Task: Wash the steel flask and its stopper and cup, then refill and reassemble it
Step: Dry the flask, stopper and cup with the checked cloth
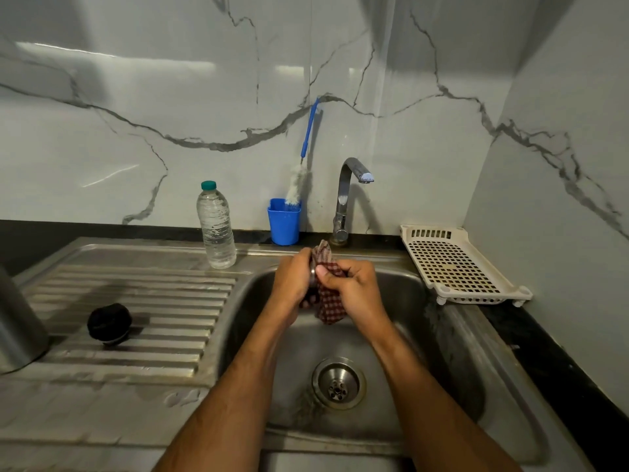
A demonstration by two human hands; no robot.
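Your 2 hands meet above the sink (391, 335), over its far half. Your left hand (294, 279) curls around a small steel piece, probably the flask's cup (312, 275), of which only a sliver of metal rim shows between your fingers. Your right hand (354, 289) grips a red-and-white checked cloth (328, 303) bunched against that piece, thumb pressed on top; the cloth's loose end hangs down toward the basin, and another corner sticks up behind your left hand.

The steel flask (18, 321) stands upright at the far left edge of the view, on the ribbed draining board (136, 301), only partly in view. Its black stopper (109, 324) rests on the same board, just right of the flask and apart from it.

At the far side of the board stands a clear plastic water bottle (216, 226) with a green cap. To its right, a blue holder (284, 221) carries a bottle brush (299, 175) with a blue handle that leans on the marble wall. The tap (347, 199) rises behind your hands, its spout to the right. A white perforated tray (456, 267) lies on the dark table to the right of the sink.
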